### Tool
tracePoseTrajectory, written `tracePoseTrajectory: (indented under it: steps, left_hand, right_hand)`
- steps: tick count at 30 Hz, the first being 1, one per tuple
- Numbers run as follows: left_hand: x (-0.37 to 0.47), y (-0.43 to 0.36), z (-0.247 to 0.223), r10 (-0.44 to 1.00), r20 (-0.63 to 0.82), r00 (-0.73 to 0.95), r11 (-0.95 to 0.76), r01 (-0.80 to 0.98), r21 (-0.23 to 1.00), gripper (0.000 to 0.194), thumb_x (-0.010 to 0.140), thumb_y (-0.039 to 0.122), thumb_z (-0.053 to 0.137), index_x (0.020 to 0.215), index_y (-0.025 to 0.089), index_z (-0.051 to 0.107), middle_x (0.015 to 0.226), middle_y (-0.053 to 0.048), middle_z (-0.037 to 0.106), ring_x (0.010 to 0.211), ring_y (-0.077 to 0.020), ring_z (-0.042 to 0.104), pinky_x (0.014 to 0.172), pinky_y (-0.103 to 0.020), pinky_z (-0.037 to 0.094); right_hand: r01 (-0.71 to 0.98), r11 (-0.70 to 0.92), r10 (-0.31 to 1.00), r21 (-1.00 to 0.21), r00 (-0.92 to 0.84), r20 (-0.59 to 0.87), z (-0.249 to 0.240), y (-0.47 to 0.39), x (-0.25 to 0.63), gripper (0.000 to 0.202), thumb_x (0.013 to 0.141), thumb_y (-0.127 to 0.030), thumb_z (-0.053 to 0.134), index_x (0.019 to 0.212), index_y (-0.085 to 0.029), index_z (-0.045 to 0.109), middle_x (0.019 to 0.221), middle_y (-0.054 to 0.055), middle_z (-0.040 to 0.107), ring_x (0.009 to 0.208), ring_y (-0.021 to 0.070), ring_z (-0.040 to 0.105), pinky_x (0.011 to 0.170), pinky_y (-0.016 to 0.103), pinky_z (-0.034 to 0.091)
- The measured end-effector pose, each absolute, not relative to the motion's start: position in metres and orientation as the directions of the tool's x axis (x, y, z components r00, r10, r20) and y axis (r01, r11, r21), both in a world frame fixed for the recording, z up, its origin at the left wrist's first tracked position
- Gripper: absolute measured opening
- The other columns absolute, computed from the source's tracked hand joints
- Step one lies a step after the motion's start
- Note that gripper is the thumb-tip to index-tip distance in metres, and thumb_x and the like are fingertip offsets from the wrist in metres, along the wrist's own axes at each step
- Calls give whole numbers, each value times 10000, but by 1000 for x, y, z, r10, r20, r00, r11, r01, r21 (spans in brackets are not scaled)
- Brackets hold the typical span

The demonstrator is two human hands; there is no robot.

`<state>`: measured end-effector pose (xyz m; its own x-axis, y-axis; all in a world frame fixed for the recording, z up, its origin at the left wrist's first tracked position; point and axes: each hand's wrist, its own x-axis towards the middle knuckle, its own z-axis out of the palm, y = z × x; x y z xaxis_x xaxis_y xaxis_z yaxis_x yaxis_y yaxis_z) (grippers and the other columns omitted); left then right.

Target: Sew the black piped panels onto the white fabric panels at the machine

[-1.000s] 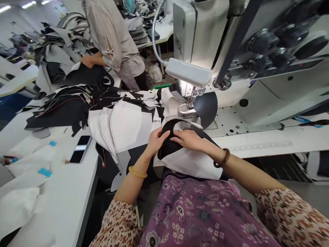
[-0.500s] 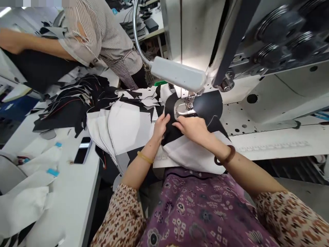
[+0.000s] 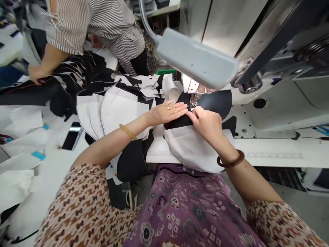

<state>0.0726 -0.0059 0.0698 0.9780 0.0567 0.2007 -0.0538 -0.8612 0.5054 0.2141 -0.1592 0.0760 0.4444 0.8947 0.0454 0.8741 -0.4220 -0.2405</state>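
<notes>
My left hand lies flat, fingers stretched out together, on the black fabric just left of the sewing machine's presser foot. Close in front of the foot, my right hand is curled with thumb and fingers pinched on the same fabric. Its thumb tip nearly meets the left fingertips. A white fabric panel hangs from the work over the table edge, below the right wrist. The spot under the foot is partly covered by the right fingers.
A lamp hangs low above the foot. Stacked white panels and black pieces lie to the left. A phone rests on the side table. A co-worker's hand touches black pieces at the far left.
My left hand has gone from gripping the fabric's left edge to lying flat across it. The view has shifted closer to the lamp. The co-worker's arm has come down onto the black pieces.
</notes>
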Motion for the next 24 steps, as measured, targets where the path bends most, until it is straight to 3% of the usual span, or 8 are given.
tracePoseTrajectory:
  steps: [3, 6, 9, 14, 19, 24]
  left_hand:
    - [73, 2, 69, 52, 158, 986, -840, -43, 541, 318, 907, 374, 422, 1150, 242, 579, 1243, -57, 578, 1240, -150, 465, 1097, -412, 282]
    - [75, 3, 65, 68, 209, 976, -827, -62, 559, 266, 871, 395, 494, 1080, 286, 619, 1182, -33, 622, 1159, -134, 542, 1060, -342, 346]
    - [74, -2, 57, 120, 286, 951, -829, -63, 556, 225, 865, 375, 513, 1047, 317, 633, 1153, -20, 639, 1123, -125, 568, 1036, -304, 366]
    - [73, -22, 43, 226, 385, 895, -888, 26, 459, 265, 895, 279, 469, 1120, 326, 601, 1220, -38, 596, 1194, -161, 514, 1065, -382, 315]
    - [79, -51, 34, 318, 509, 800, -939, 192, 285, 324, 923, 223, 398, 1175, 334, 569, 1245, -40, 576, 1190, -174, 520, 1034, -373, 325]
    - [90, -80, 28, 425, 577, 698, -903, 371, 217, 324, 928, 268, 391, 1198, 301, 567, 1260, -58, 559, 1173, -197, 532, 1004, -373, 331]
  right_hand:
    - [948, -277, 945, -156, 298, 131, 72, -174, 222, 467, 903, -475, 283, 778, -145, 590, 760, 93, 611, 756, 168, 518, 596, 275, 208]
    - [980, -196, 961, -31, 198, 192, 68, -188, 229, 497, 906, -478, 273, 702, -142, 576, 783, 94, 622, 824, 184, 512, 673, 299, 227]
    - [938, -339, 921, -66, 346, 177, 64, -188, 234, 560, 920, -468, 202, 631, -143, 554, 728, 68, 628, 719, 151, 503, 656, 307, 199]
    - [844, -504, 827, -185, 533, 178, 65, -169, 241, 537, 903, -410, 222, 529, -133, 490, 615, 52, 586, 609, 103, 451, 612, 273, 193]
    - [803, -561, 774, -200, 595, 219, 74, -157, 252, 488, 864, -408, 293, 528, -143, 526, 558, 58, 554, 516, 95, 356, 586, 259, 192]
    - [820, -552, 795, -149, 572, 202, 80, -141, 265, 482, 858, -384, 270, 626, -152, 624, 657, 82, 609, 585, 123, 433, 583, 265, 196]
